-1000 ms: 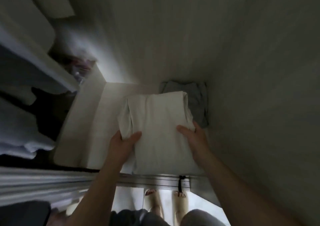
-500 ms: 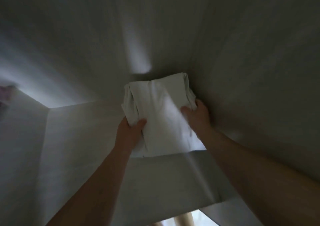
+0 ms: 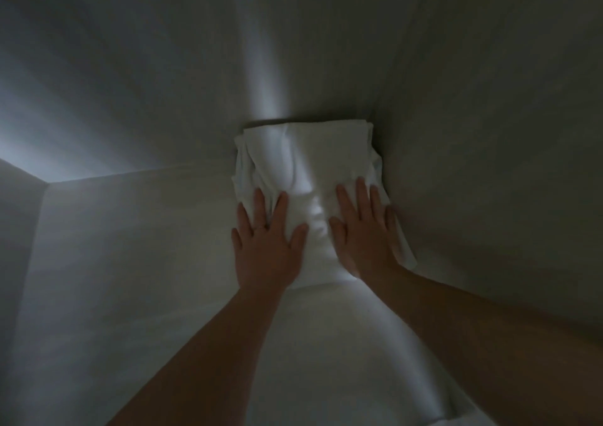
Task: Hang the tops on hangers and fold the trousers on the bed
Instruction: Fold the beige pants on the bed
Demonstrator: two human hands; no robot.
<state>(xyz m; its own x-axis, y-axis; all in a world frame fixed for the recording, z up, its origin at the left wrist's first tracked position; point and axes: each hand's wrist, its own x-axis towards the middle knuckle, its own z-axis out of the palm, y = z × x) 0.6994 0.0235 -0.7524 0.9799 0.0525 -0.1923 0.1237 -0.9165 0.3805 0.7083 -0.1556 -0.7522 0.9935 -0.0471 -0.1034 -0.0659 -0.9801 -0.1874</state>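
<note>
A folded white garment [image 3: 306,161] was seen on a pale shelf [image 3: 130,262], tucked in the dim back corner just beside the right wall [image 3: 489,164]. The left hand [image 3: 266,246] and right hand [image 3: 365,229] were laid flat on it, fingers straight.

Both forearms [image 3: 202,354] ran off the bottom edge. The left hand [image 3: 266,246] and right hand [image 3: 365,236] covered the near end of the folded white cloth [image 3: 303,158] — dim light blurred its folds.
</note>
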